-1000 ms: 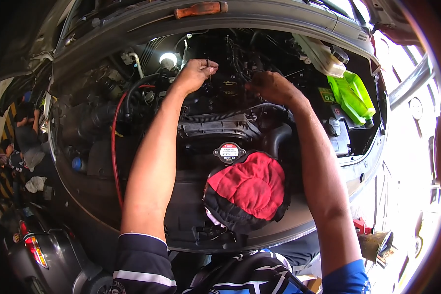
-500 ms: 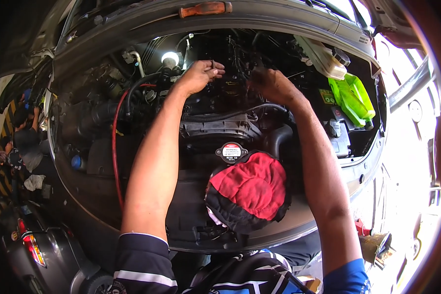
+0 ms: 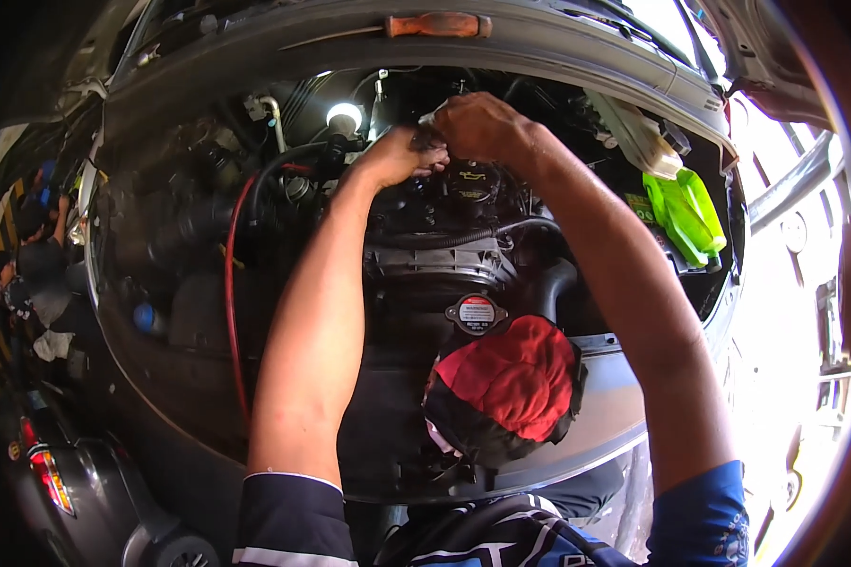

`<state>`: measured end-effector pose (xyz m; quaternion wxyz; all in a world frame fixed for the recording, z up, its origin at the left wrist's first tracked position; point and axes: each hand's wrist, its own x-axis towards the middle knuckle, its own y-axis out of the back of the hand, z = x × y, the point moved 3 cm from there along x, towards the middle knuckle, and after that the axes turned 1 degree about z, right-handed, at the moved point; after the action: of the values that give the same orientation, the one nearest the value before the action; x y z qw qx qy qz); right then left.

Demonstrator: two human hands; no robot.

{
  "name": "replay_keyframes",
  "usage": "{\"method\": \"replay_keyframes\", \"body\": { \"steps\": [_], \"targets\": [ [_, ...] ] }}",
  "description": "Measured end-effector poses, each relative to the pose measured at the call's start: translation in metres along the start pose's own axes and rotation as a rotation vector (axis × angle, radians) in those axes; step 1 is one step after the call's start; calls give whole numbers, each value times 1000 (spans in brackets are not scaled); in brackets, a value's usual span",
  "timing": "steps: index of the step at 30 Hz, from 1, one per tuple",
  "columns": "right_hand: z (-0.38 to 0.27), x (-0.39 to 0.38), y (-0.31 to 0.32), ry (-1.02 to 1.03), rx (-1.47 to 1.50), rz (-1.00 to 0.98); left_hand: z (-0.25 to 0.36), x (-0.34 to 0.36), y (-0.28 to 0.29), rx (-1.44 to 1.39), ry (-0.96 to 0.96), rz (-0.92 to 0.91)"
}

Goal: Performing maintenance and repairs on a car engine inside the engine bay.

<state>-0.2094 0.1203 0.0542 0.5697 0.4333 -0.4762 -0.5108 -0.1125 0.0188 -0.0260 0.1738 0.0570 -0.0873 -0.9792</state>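
Over the far middle of the engine bay, my two hands meet with fingertips close together. My left hand comes in from the left, its fingers curled and partly smeared. From the right my right hand reaches across, its fingers bent and pressed together. Anything pinched between them is dark and too blurred to make out. Just below the hands sits the black oil filler cap. A lit lamp shines beside my left hand. Nearer to me are the radiator cap and a bunched red and black cloth.
An orange-handled screwdriver lies on the ledge beyond the engine. A red hose runs along the left. At right are a fluid reservoir and a bright green plastic container. A motorcycle stands lower left; people are beyond it.
My right hand has moved left and slightly away from me, up against my left hand. The left fingers, stretched out before, are now curled. The whole view has shifted a little.
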Motion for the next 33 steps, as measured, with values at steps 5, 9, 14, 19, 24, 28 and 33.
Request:
{"method": "replay_keyframes", "body": {
  "steps": [5, 9, 14, 19, 24, 28, 33],
  "targets": [
    [8, -4, -10, -259, 114, 12, -2, 11, 2, 69, 15, 20],
    [11, -2, -10, -98, 1, 17, -4, 13, 4, 90, 32, -11],
    [12, 3, -7, 10, -10, 32, -7, 11, 2, -3, 32, -36],
    [8, 5, -10, -125, 107, 65, -5, 10, 1, 106, 28, -32],
    [3, 7, -16, 1, 43, 61, -4, 8, -2, 27, 7, -33],
    [4, 5, -20, -39, -11, 171, -1, 7, -1, 20, -4, 11],
    [5, 0, -22, -158, -3, 122, 4, 10, 3, 126, 14, 15]
  ]
}}
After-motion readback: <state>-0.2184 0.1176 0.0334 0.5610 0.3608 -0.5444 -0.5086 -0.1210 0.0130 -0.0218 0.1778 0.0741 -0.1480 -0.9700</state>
